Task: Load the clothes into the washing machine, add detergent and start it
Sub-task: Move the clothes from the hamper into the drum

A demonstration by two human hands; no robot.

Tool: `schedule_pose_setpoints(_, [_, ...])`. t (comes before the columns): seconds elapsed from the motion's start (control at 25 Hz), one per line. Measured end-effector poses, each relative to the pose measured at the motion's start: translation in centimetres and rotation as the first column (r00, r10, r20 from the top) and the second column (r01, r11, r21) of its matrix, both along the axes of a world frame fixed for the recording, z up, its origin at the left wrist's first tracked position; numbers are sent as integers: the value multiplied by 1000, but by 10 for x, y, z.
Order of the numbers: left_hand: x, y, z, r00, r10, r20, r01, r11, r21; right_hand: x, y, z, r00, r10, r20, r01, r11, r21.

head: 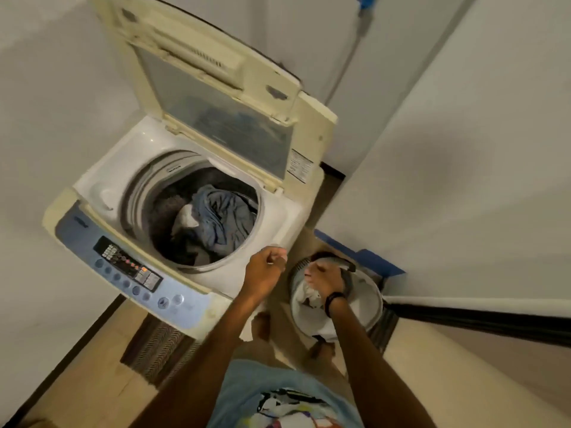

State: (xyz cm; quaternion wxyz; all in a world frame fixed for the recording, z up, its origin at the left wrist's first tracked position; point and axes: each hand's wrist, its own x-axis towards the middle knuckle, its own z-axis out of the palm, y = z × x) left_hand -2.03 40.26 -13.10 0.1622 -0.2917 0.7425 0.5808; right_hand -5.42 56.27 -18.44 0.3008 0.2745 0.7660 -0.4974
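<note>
A top-loading washing machine stands with its lid raised. Blue-grey clothes and a pale piece lie in its drum. To its right on the floor sits a round white laundry basket. My right hand reaches into the basket and grips a grey and white garment. My left hand hovers over the machine's front right corner with its fingers curled; nothing shows in it. The control panel with buttons runs along the machine's front edge.
White walls close in on the left, back and right. A grey pipe runs down the back wall. A patterned mat lies on the tan floor in front of the machine. A blue object sits behind the basket. My feet stand near the basket.
</note>
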Motion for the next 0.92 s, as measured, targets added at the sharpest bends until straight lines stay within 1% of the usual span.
schedule_pose_setpoints(0.04, [1,23,-11,997,-62,47,62,998,8,10,19,-18,996,9,93,-13,999,38])
schedule_pose_setpoints(0.12, [2,63,-35,972,-169,164,170,985,10,32,58,-62,978,29,206,-49,995,92])
schedule_pose_setpoints(0.16, [3,80,-55,951,-203,235,207,978,8,43,76,-86,965,-25,260,7,998,68])
schedule_pose_setpoints(0.2, [3,98,-80,928,-222,301,231,973,5,50,94,-112,950,-92,297,78,995,57])
schedule_pose_setpoints(0.28, [5,121,-141,881,-246,403,258,966,25,64,127,-175,921,-122,371,107,992,60])
schedule_pose_setpoints(0.32, [5,131,-182,860,-259,440,274,961,31,66,141,-210,914,-138,382,128,990,53])
schedule_pose_setpoints(0.36, [2,140,-212,837,-274,474,298,954,25,64,152,-241,907,-141,396,134,990,44])
schedule_pose_setpoints(0.44, [-10,162,-284,813,-282,510,334,943,-12,60,178,-330,899,-125,420,110,992,59])
schedule_pose_setpoints(0.48, [-18,172,-318,806,-284,519,350,936,-32,51,184,-361,896,-117,428,95,993,74])
schedule_pose_setpoints(0.52, [-25,182,-354,810,-269,521,347,936,-56,39,189,-385,904,-72,421,29,994,106])
schedule_pose_setpoints(0.6, [-36,197,-428,818,-215,534,300,951,-76,17,198,-449,893,118,435,-198,970,142])
schedule_pose_setpoints(0.64, [-42,202,-462,815,-198,545,282,957,-74,5,203,-485,895,153,419,-240,957,164])
schedule_pose_setpoints(0.68, [-45,204,-495,812,-192,551,270,961,-62,-5,206,-519,909,155,386,-234,958,166])
schedule_pose_setpoints(0.72, [-48,206,-523,813,-189,551,256,966,-47,-12,209,-559,920,115,374,-185,970,158])
schedule_pose_setpoints(0.76, [-48,208,-546,821,-187,539,245,969,-38,-17,210,-595,921,-8,388,-44,991,125])
schedule_pose_setpoints(0.8, [-47,210,-571,831,-178,527,229,973,-33,-16,216,-635,920,-108,378,78,992,95])
schedule_pose_setpoints(0.84, [-46,210,-588,839,-167,517,213,977,-30,-17,218,-666,908,-233,349,212,972,97])
schedule_pose_setpoints(0.88, [-43,208,-600,850,-141,508,179,983,-27,-20,215,-679,890,-312,333,303,950,81])
schedule_pose_setpoints(0.92, [-37,205,-611,859,-114,499,147,989,-28,-22,210,-677,881,-349,319,330,937,113])
